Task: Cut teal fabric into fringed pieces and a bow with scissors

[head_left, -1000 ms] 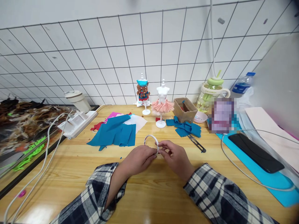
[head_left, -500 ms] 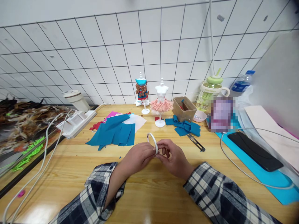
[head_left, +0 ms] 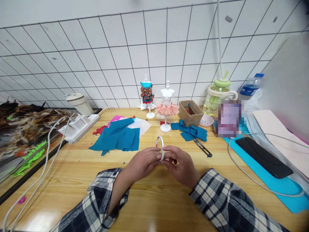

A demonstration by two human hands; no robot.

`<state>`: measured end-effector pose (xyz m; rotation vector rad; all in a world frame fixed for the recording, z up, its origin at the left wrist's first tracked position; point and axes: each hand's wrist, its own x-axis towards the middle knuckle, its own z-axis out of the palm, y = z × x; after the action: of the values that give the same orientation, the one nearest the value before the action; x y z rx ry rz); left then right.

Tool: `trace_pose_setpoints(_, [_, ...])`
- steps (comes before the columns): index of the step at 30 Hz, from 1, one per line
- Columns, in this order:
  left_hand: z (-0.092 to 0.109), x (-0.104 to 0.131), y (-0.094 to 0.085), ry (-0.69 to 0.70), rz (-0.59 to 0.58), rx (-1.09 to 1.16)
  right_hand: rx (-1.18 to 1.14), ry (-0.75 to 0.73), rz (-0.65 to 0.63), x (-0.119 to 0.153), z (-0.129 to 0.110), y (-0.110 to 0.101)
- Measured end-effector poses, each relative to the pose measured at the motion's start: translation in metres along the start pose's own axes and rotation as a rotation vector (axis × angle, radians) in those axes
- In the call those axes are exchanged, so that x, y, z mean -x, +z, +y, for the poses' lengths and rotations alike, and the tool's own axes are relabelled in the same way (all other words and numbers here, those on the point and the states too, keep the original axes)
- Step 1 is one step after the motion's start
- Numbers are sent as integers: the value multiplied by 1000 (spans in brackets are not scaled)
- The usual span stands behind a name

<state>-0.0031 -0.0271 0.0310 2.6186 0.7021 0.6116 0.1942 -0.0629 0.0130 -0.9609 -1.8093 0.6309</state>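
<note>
- Head view, the work in hand: both hands meet at one small ring [head_left: 162, 146], and the handling looks to be in mid-course. No loose length hangs from the ring; whether an end has been lifted at the fingertips is hidden.
- What looks done: the back form [head_left: 146, 93] is dressed in blue, brown and red, and the front form [head_left: 167, 95] has a pink skirt [head_left: 167, 110] below a bare white torso.
- What looks left: the blue cloth [head_left: 120, 138] lies in loose pieces on the table [head_left: 154, 199], left of the ring and untouched by either hand. More blue strips [head_left: 194, 132] lie bunched by the box [head_left: 190, 114], with the snips [head_left: 203, 148] just in front of them.
- The ring: white, thin and narrow, standing upright and seen nearly edge-on, with a little pink or red on its inner left side. It could be a tape roll. It is between the hands, in front of the front form.
- Left hand [head_left: 143, 162]: fingers close together, closed on the ring's lower part, one fingertip showing across it.
- Right hand [head_left: 182, 164]: index finger and thumb bent to the ring's right side, the other fingers curled in. Whether they pinch it or only touch it, I cannot tell.
</note>
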Motion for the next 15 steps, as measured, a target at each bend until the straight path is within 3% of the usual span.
trace_pose_setpoints(8, [-11, 7, 1, 20, 15, -153, -168, -38, 56, -1, -1, 0])
trace_pose_setpoints(15, [0, 2, -2, 39, 3, -10, -106, -61, 29, 2, 7, 7])
